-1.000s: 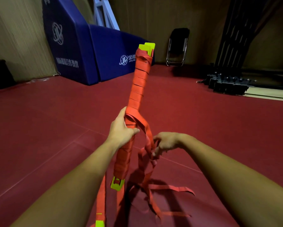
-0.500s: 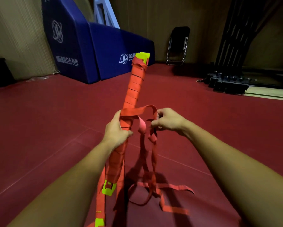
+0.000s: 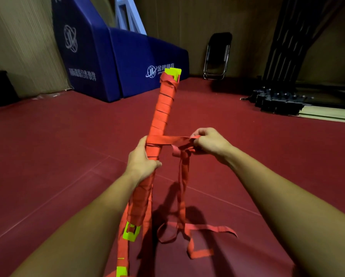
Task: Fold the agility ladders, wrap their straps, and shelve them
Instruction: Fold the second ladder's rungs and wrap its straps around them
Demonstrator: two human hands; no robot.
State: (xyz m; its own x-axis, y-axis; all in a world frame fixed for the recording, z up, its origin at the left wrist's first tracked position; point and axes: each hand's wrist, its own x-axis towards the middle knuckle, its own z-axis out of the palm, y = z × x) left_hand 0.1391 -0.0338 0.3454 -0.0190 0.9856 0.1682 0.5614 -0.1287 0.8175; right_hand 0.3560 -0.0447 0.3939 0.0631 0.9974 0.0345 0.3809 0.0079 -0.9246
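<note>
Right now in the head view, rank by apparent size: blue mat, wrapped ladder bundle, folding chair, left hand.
1. blue mat
2. wrapped ladder bundle
3. folding chair and left hand: alike, hand nearer, unranked

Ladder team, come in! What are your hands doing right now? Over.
Left hand grips the folded ladder bundle, held tilted. Right hand pinches the red strap, pulled taut across. Loose strap tail lies on the floor.

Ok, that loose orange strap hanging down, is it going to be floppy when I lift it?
Probably floppy: the strap hangs limp from the right hand and curls on the floor. Likely light, since one hand's grip holds it.
</note>
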